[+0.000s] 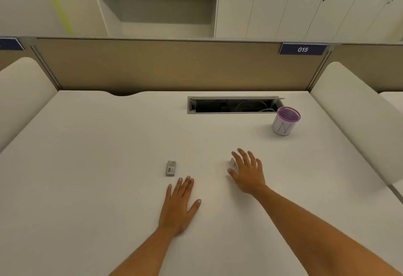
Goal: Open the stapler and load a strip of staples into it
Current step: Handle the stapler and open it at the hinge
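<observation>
The job is only starting: nothing is picked up yet, and the step in hand looks like reaching for the stapler. The right hand (247,172) is out over the flat white desk (109,166) with its fingers spread wide and loose. It holds nothing. Just under its first finger and thumb, a small pale grey thing (232,162) peeks out. That is most likely the stapler, but most of it is hidden, so I cannot tell if the hand touches it. The left hand (180,206) lies flat on the desk, fingers straight and close together, and it grips nothing too. Just past its fingertips, a bit to the left, lies a small grey cardboard box with a printed label (170,168), likely the staples. Far ahead of the right hand stands a white cup with a purple rim (284,123), beside a dark open cable slot (234,105). Next, the right hand needs to curl round the pale thing and lift it, so the left hand can help flip its top open.
</observation>
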`<act>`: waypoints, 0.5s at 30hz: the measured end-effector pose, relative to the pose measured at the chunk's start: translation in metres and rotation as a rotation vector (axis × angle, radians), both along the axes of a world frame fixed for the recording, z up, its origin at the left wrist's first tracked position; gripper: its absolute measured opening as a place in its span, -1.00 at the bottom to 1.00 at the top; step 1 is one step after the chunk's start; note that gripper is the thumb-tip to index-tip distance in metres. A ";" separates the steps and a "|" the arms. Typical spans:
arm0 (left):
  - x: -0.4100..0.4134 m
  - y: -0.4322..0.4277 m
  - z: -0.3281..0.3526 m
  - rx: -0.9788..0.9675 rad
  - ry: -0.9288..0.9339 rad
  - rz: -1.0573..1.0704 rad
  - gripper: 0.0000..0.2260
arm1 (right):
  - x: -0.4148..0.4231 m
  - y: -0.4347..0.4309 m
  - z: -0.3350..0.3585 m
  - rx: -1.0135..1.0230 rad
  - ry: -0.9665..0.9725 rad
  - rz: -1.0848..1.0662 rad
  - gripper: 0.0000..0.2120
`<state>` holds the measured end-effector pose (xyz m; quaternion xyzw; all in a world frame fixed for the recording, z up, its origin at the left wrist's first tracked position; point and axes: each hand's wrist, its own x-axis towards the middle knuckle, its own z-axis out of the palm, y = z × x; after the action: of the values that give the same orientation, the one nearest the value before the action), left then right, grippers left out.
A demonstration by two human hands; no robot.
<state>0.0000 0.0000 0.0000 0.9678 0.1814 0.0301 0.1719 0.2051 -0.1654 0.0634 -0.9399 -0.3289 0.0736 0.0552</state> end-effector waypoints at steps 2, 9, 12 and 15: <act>0.000 0.000 0.002 0.012 0.001 -0.002 -0.38 | -0.002 -0.003 -0.004 -0.019 0.057 -0.105 -0.41; 0.000 0.001 0.004 0.000 -0.003 0.007 -0.38 | -0.014 0.001 -0.022 0.156 0.107 -0.168 -0.54; -0.001 0.001 0.003 -0.009 -0.009 0.005 -0.38 | -0.015 0.003 -0.023 0.299 0.117 -0.164 -0.69; 0.000 0.003 0.003 -0.007 -0.014 0.012 -0.39 | -0.015 0.002 -0.023 0.330 0.115 -0.147 -0.74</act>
<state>-0.0001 0.0026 0.0029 0.9658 0.1863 0.0376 0.1762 0.1904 -0.1629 0.0400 -0.9338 -0.2632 0.0681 0.2328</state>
